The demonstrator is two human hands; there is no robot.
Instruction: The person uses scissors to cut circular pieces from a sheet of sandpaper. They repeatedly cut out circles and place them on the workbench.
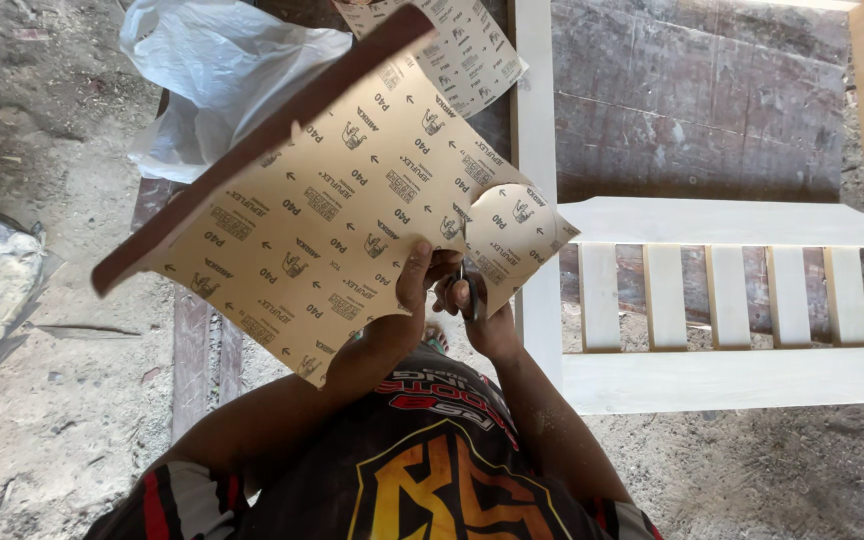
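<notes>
Both forearms rise from the chest, wrists bent inward. The left hand (407, 300) pinches the lower edge of a large tan sandpaper sheet (332, 215), thumb on its printed backing. Just beside it, the right hand (472, 305) is closed around small scissors (467, 285), mostly hidden, at a curved flap of the sheet. Right of the hands lies a pale slatted wooden frame (732, 290); beyond the sheet, a crumpled white plastic bag (212, 75).

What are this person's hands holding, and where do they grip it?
The left hand pinches the sandpaper sheet at its near edge; the right hand holds scissors by the handles.
</notes>
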